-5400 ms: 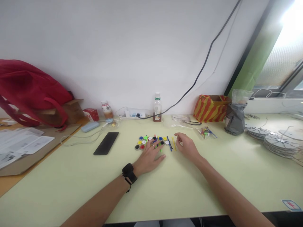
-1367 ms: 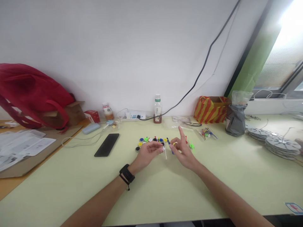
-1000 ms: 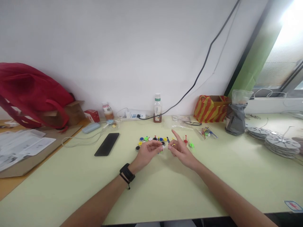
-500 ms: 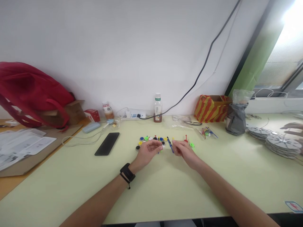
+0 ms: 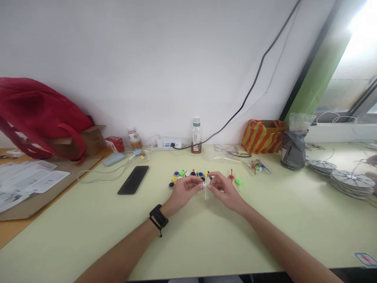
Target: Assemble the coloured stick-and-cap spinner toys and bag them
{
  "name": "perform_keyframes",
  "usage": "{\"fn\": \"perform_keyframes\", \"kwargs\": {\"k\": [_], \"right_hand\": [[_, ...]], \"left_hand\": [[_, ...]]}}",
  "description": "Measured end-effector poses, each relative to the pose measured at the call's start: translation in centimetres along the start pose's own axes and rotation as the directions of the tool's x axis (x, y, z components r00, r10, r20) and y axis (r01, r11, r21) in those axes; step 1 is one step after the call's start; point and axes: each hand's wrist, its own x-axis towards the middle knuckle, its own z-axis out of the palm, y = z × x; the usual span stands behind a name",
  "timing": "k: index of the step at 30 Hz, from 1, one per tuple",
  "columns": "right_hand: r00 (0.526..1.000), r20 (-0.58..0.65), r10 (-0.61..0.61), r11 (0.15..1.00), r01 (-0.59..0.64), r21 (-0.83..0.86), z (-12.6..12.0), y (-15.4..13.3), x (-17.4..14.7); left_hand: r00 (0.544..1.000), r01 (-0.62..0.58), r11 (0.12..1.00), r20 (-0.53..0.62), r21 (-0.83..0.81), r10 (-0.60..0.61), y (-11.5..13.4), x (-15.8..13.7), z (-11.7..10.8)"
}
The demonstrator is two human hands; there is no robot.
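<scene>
1. The left hand point(image 5: 185, 191) pinches a white piece point(image 5: 204, 184) with a thin stick point(image 5: 205, 194), between the hands, just near of the coloured discs point(image 5: 187, 174).
2. The right hand point(image 5: 226, 191) curves beside it (whether it grips, I cannot tell).
3. A loose pinch could drop it; straying knuckles could scatter discs.

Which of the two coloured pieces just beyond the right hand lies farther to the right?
The green piece; the red piece lies to its left, slightly farther away.
</scene>
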Motion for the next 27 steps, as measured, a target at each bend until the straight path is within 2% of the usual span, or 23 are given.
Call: {"fn": "perform_keyframes", "kwargs": {"k": [3,7,11,13,18,21,27], "right_hand": [[0.994,-0.053,-0.093,0.986,0.084,-0.141,-0.16,0.06,-0.3],[0.987,-0.079,-0.138,0.976,0.123,-0.18,-0.18,0.14,-0.56],[0.994,0.073,-0.081,0.973,0.095,-0.209,-0.35,0.06,-0.24],[0.991,0.129,-0.041,0.978,0.066,-0.197,-0.4,-0.08,0.0],[1.0,0.023,-0.012,0.998,0.013,-0.064,-0.05,-0.71,0.19],[0.999,0.027,-0.018,1.0,0.018,-0.006,0.24,-0.83,0.05],[0.998,0.038,-0.04,0.998,0.042,-0.047,0.28,-0.31,-0.18]], "left_hand": [[0.999,0.04,0.998,-0.014,-0.043,-0.041,0.12,0.02,-0.03],[0.998,0.069,0.994,0.0,-0.086,-0.069,0.45,-0.07,-0.01],[0.997,0.079,0.992,0.004,-0.096,-0.079,0.63,-0.16,0.06],[0.997,0.082,0.993,-0.007,-0.089,-0.083,0.57,-0.15,0.04],[0.998,0.07,0.994,-0.001,-0.08,-0.07,0.34,-0.06,-0.08],[0.998,0.06,0.996,-0.001,-0.067,-0.06,0.45,-0.11,-0.02],[0.998,0.067,0.994,0.003,-0.085,-0.067,0.85,-0.24,0.1]]}}
